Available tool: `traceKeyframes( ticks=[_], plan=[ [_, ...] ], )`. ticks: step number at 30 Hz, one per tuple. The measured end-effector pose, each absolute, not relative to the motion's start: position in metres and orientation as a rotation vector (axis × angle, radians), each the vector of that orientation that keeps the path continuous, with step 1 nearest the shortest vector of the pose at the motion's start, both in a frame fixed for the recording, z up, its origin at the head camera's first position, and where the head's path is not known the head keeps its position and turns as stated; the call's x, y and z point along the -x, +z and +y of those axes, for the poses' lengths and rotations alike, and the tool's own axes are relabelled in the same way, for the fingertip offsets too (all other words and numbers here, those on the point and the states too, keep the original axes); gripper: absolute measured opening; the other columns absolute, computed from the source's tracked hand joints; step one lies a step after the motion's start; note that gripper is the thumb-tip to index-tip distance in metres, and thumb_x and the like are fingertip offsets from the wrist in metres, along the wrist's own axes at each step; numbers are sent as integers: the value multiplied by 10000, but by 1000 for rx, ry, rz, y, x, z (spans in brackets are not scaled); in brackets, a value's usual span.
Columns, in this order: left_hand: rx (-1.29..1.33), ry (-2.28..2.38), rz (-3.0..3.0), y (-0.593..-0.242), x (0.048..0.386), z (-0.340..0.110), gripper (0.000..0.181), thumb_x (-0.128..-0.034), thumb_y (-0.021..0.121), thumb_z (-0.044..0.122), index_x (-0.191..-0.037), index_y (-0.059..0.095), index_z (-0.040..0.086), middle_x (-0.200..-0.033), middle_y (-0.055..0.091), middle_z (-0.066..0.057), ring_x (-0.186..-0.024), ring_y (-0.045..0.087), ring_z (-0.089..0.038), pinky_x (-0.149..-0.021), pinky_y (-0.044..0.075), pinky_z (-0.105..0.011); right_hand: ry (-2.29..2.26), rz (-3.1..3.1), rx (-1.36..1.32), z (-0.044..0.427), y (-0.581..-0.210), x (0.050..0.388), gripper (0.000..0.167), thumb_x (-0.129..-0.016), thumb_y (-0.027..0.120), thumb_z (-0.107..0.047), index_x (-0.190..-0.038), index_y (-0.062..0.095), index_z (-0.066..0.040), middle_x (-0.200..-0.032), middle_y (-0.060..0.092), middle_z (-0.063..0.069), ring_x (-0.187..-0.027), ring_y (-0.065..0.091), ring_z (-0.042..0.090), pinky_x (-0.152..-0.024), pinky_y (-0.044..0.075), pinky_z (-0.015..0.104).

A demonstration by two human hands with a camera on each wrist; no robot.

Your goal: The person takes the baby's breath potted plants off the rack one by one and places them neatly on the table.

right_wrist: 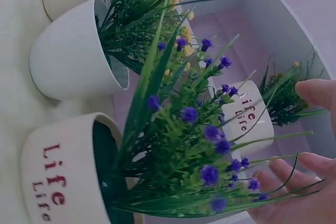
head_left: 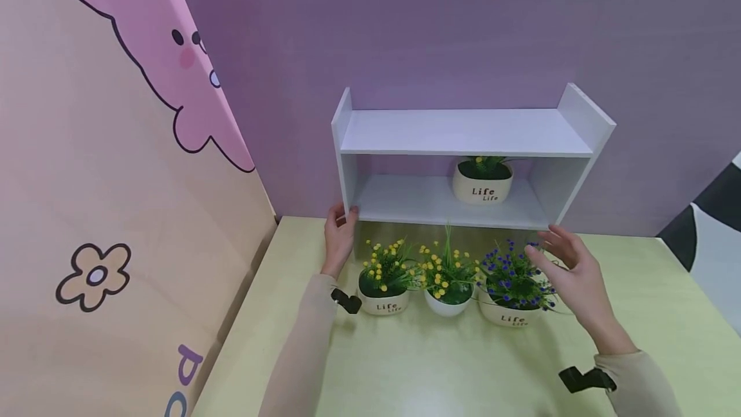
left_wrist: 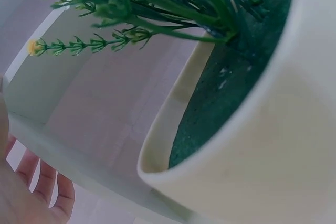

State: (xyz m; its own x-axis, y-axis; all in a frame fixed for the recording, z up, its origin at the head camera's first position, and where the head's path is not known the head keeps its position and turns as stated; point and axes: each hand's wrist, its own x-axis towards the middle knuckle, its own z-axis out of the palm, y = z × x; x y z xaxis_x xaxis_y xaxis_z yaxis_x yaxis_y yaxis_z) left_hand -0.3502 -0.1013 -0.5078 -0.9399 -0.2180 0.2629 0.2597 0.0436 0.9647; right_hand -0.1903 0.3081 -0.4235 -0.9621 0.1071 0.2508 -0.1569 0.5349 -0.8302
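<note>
A white two-tier shelf (head_left: pixel 463 134) stands against the purple wall. At its lower left corner, my left hand (head_left: pixel 338 240) holds the side panel, thumb at the front edge and fingers (left_wrist: pixel 46 182) on the outer side. My right hand (head_left: pixel 570 269), fingers spread from the thumb, hovers beside the purple-blue flower pot (head_left: pixel 509 315), near the shelf's lower right corner. In the right wrist view nothing is gripped between thumb and fingers (right_wrist: pixel 289 174). A cream "Life" pot (head_left: pixel 482 190) with a green plant sits on the lower tier, right of its middle.
On the pale table (head_left: pixel 405 372), a yellow-flowered cream pot (head_left: pixel 384 304) and a white yellow-flowered pot (head_left: pixel 448 306) stand in front of the shelf, left of the purple-blue one. A decorated wall (head_left: pixel 145 211) bounds the left side. A black-and-white chair (head_left: pixel 714 237) appears at right.
</note>
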Motion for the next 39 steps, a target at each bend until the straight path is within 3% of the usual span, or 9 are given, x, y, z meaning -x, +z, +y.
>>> traceKeyframes(
  ticks=[6, 13, 17, 21, 25, 30, 34, 37, 39],
  plan=[
    [24, -1964, -1995, -507, 351, -102, 415, -1069, 637, 330, -1371, 581, 51, -1323, 614, -182, -1170, 616, -310, -921, 517, -364, 1343, -2585, -123, 307, -411, 204, 768, -1067, 660, -372, -1683, 289, -102, -1608, 516, 198, -1162, 475, -205, -847, 424, 39],
    [4, -1967, -2006, -507, 350, -101, 412, -1072, 630, 338, -1364, 582, 51, -1343, 613, -175, -1174, 613, -305, -932, 527, -387, 1281, -2620, -145, 309, -399, 214, 760, -1063, 661, -393, -1668, 317, -87, -1583, 520, 261, -1150, 463, -197, -830, 428, 51],
    [16, -1961, -2006, -506, 349, -101, 405, -1075, 624, 336, -1358, 581, 50, -1341, 611, -176, -1168, 611, -299, -929, 525, -378, 1275, -2642, -148, 308, -392, 218, 768, -1060, 662, -405, -1670, 316, -93, -1600, 503, 255, -1338, 581, 105, -829, 424, 44],
    [24, -1951, -2010, -505, 350, -101, 405, -1075, 627, 327, -1362, 582, 45, -1332, 614, -184, -1167, 613, -306, -925, 518, -363, 1275, -2680, -139, 306, -383, 225, 813, -1056, 657, -441, -1678, 280, -79, -1622, 478, 250, -1434, 490, 474, -877, 437, 143],
    [14, -1945, -2012, -507, 351, -102, 403, -1072, 632, 321, -1364, 584, 48, -1328, 617, -182, -1170, 615, -308, -930, 521, -365, 1278, -2681, -134, 303, -374, 234, 838, -1050, 666, -440, -1678, 260, -63, -1640, 447, 253, -1459, 460, 487, -913, 439, 235],
    [7, -1955, -2009, -507, 350, -103, 401, -1072, 632, 333, -1359, 582, 56, -1324, 617, -172, -1171, 615, -303, -936, 525, -378, 1289, -2633, -99, 299, -363, 247, 841, -1029, 698, -436, -1662, 298, -52, -1673, 397, 231, -1477, 441, 474, -908, 438, 142],
    [-1, -1958, -2003, -507, 350, -103, 391, -1071, 634, 332, -1345, 587, 56, -1312, 618, -170, -1160, 616, -300, -928, 524, -372, 1277, -2643, -82, 296, -361, 256, 869, -1016, 704, -460, -1660, 299, -40, -1691, 364, 226, -1502, 407, 483, -1093, 508, 384],
    [-11, -1961, -2002, -507, 350, -102, 390, -1072, 637, 337, -1335, 587, 54, -1306, 617, -166, -1152, 613, -288, -922, 519, -360, 1293, -2638, -73, 296, -362, 263, 892, -1013, 702, -468, -1665, 280, -30, -1703, 337, 232, -1517, 375, 499, -1151, 397, 668],
    [-16, -1960, -2003, -507, 350, -101, 391, -1072, 638, 338, -1334, 586, 52, -1305, 615, -165, -1152, 612, -286, -925, 520, -362, 1300, -2641, -60, 296, -363, 266, 918, -1009, 700, -485, -1673, 258, -30, -1715, 315, 232, -1525, 359, 511, -1149, 368, 705]
  ],
)
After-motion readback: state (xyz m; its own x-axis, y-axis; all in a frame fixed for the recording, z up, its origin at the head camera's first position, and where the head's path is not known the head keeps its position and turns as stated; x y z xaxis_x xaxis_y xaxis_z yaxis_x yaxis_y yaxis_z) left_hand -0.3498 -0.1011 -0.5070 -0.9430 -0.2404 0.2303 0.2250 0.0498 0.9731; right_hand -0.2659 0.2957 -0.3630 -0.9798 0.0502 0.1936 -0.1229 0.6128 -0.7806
